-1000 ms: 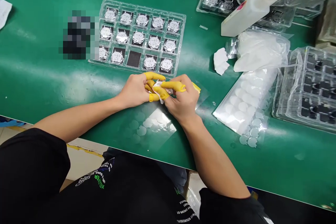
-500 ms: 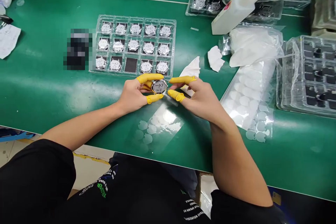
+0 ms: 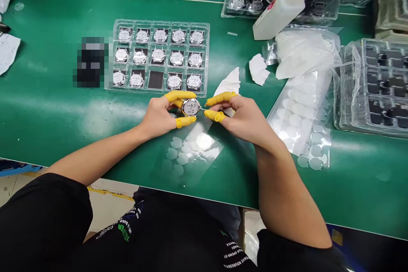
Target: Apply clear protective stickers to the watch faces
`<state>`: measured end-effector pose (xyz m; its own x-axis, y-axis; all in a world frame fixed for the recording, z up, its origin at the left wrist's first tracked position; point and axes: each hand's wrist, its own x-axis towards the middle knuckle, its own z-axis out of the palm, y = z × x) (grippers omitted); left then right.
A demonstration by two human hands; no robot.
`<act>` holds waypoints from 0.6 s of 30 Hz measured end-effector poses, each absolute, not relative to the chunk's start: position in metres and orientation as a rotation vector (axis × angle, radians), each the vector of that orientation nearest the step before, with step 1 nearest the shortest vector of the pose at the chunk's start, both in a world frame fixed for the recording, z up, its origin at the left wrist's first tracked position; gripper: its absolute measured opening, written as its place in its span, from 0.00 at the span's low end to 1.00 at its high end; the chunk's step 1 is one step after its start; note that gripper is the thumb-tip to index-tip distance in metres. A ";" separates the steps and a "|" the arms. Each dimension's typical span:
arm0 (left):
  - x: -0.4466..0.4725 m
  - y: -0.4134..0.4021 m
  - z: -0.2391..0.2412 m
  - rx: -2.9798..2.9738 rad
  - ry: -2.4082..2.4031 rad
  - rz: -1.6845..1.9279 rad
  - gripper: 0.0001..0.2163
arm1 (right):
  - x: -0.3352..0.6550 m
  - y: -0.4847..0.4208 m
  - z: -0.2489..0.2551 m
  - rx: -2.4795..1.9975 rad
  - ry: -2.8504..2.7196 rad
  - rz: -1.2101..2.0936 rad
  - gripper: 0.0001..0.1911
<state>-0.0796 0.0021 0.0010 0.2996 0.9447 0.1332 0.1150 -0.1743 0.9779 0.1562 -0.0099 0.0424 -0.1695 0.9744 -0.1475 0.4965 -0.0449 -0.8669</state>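
Observation:
My left hand (image 3: 159,115) holds a round silver watch case (image 3: 191,107) by its edge, with yellow finger cots on the fingertips. My right hand (image 3: 244,117), also in yellow cots, is just right of the case, its thumb and forefinger apart. A thin strip (image 3: 202,109) runs between those fingertips from the case. A white tissue (image 3: 229,85) lies under the right fingers. Above the hands sits a clear blister tray (image 3: 159,57) of similar watch cases, with one dark cell bare. A clear sheet of round film discs (image 3: 188,153) lies below the hands.
A white plastic bottle (image 3: 280,8) lies among stacked blister trays at the back right. Nearby are a white-filled plastic bag (image 3: 302,53), crumpled tissue (image 3: 258,70), a disc-covered sheet (image 3: 299,114) and a tray of dark parts (image 3: 372,85). The green bench edge runs along the bottom.
My right hand has left the watch case and moved to the right, and the white tissue it was pressing now lies on the bench. The case now shows its face, held in my left hand.

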 end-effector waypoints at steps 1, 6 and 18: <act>-0.079 0.002 0.002 1.517 0.993 1.012 0.27 | 0.156 -0.010 0.042 -1.560 -1.718 1.134 0.12; -0.078 0.003 0.005 1.305 0.992 0.918 0.31 | 0.160 -0.009 0.035 -1.482 -1.970 0.839 0.05; -0.078 0.006 0.007 1.271 1.069 0.804 0.31 | 0.151 -0.014 0.043 -1.277 -1.556 1.097 0.14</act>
